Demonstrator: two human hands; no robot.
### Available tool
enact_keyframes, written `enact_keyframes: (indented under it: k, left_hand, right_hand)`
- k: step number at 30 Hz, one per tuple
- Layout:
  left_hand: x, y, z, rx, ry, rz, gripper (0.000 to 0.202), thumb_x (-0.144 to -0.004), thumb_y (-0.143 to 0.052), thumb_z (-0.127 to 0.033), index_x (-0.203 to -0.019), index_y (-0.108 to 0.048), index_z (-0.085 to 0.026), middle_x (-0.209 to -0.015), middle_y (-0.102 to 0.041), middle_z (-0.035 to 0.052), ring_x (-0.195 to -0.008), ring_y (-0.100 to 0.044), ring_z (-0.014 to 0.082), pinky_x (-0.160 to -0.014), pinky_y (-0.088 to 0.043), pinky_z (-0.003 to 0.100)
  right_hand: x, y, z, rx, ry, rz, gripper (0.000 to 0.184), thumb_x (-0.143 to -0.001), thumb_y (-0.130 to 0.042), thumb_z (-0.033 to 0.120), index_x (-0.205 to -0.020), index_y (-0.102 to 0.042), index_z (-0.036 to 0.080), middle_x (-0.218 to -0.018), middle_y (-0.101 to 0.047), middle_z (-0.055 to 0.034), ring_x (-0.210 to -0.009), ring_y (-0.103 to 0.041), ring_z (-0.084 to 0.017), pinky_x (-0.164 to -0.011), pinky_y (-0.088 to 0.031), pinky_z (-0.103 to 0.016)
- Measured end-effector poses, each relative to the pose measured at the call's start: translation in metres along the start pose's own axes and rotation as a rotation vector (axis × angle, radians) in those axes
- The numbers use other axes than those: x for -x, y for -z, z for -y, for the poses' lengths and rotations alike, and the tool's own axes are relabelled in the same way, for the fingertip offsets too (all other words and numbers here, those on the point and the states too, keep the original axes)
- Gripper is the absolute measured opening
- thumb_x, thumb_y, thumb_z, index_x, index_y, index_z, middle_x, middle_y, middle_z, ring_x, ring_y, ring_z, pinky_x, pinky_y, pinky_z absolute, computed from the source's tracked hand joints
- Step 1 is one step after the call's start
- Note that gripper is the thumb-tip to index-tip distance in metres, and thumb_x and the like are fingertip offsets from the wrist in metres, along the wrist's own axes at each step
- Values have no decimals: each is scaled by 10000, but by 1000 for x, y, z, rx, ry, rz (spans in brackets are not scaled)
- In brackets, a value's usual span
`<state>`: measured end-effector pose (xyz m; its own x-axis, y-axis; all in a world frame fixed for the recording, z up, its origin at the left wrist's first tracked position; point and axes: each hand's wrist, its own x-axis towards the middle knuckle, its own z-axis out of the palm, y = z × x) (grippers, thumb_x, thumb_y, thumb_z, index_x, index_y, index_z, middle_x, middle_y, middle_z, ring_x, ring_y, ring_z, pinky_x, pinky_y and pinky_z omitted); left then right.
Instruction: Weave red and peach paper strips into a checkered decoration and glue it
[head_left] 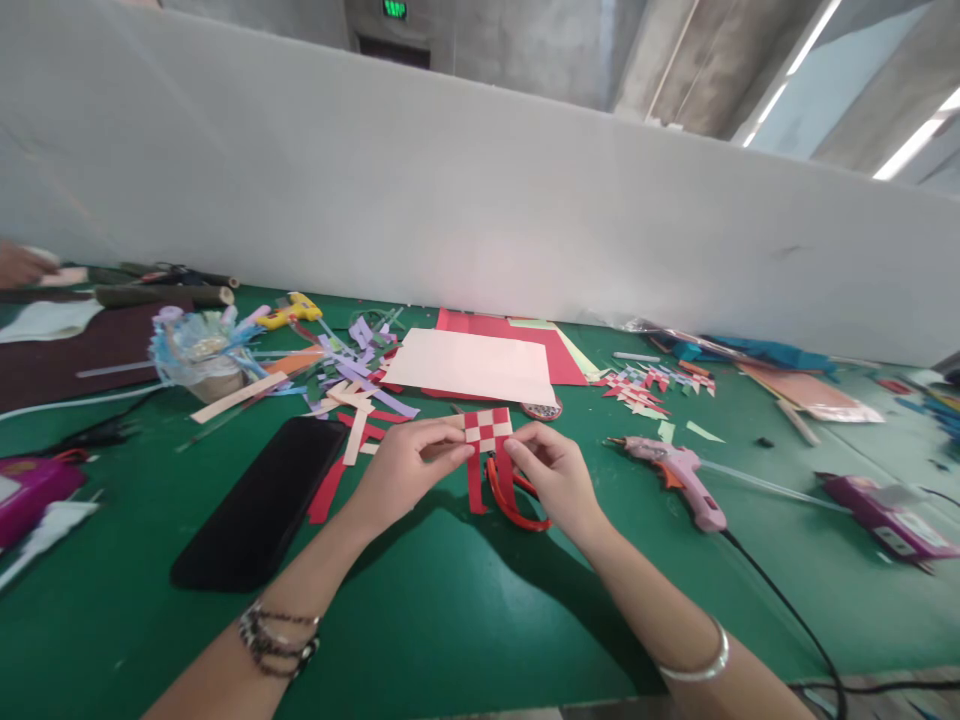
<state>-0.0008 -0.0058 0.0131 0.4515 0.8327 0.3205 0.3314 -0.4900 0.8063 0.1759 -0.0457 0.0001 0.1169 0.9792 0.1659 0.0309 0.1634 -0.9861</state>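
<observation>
A small red and cream checkered piece of woven paper strips (488,430) is held up between both hands, above the green table. Two red strip ends hang from its lower side. My left hand (409,465) pinches its left edge between thumb and fingers. On the right edge, my right hand (551,470) grips it the same way. Below and partly behind the weave lie scissors with red handles (517,505); their blades are hidden. Loose red and cream paper strips (356,430) lie just beyond my left hand.
A black phone (262,505) lies left of my left forearm. Right of my right hand rests a pink glue gun (686,475) with its cord. Cream and red paper sheets (472,362) lie ahead, before a white partition (480,190). At far left, another person's hand (22,265) shows.
</observation>
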Motion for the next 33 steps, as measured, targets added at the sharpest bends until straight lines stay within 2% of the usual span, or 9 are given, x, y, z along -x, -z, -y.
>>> enact_keyframes:
  k: [7,15,18,21,24,26,28,30,33]
  left_hand:
    - [-1,6,2,-155,-42,-60,242,-783,-550,-405,-758,-686,-206,-845,-696,45,-832,-607,204,-711,-460,276]
    - [0,3,1,-154,-88,-37,207,-766,-566,-396,-720,-686,-234,-812,-703,14,-792,-611,191,-844,-396,342]
    - [0,6,0,-134,-34,-175,186,-725,-603,-387,-656,-670,-228,-728,-687,2,-732,-596,182,-801,-408,327]
    - [-3,13,5,4,124,-378,218,-725,-577,-390,-641,-646,-201,-657,-646,-2,-664,-569,162,-690,-432,279]
    - [-9,16,14,294,240,-605,301,-739,-526,-459,-675,-620,-180,-716,-635,15,-729,-576,166,-677,-444,261]
    - [-14,15,20,527,313,-678,370,-718,-513,-524,-722,-602,-165,-748,-632,30,-721,-590,167,-694,-462,280]
    - [-16,13,23,664,393,-618,431,-700,-491,-565,-745,-598,-151,-750,-641,50,-741,-611,187,-751,-472,320]
    - [-16,9,23,658,431,-450,426,-697,-494,-547,-776,-619,-147,-829,-667,77,-881,-615,224,-853,-445,355]
    - [-10,4,21,525,362,-169,410,-679,-585,-457,-982,-629,-184,-1141,-613,88,-1154,-489,258,-967,-375,367]
  right_hand:
    - [0,2,-3,14,65,38,155,-733,-600,337,-728,-656,192,-671,-621,7,-582,-531,-99,-566,-447,-218]
    - [1,1,-4,77,106,67,181,-739,-609,355,-725,-679,189,-722,-642,-19,-625,-550,-131,-585,-448,-248]
    - [1,3,-4,54,76,25,200,-740,-610,373,-707,-674,187,-669,-625,-10,-570,-516,-116,-536,-424,-239]
    - [1,6,-4,-94,18,-3,211,-740,-613,401,-762,-675,200,-638,-626,4,-522,-483,-95,-496,-406,-219]
    - [-1,8,-3,-291,-25,-36,195,-728,-640,398,-782,-661,212,-625,-623,22,-501,-460,-67,-491,-397,-187]
    - [-2,8,-2,-396,-60,-71,196,-707,-664,395,-734,-638,203,-601,-606,31,-484,-442,-54,-473,-384,-169]
    - [-4,8,-2,-475,-100,-108,217,-684,-683,399,-698,-604,197,-595,-594,36,-469,-434,-51,-465,-386,-170]
    - [-6,8,-2,-529,-129,-115,237,-679,-684,408,-695,-571,200,-592,-581,46,-445,-416,-47,-459,-390,-176]
    - [-7,8,-3,-558,-127,-22,272,-713,-649,433,-674,-511,201,-535,-512,71,-396,-340,-34,-432,-360,-172]
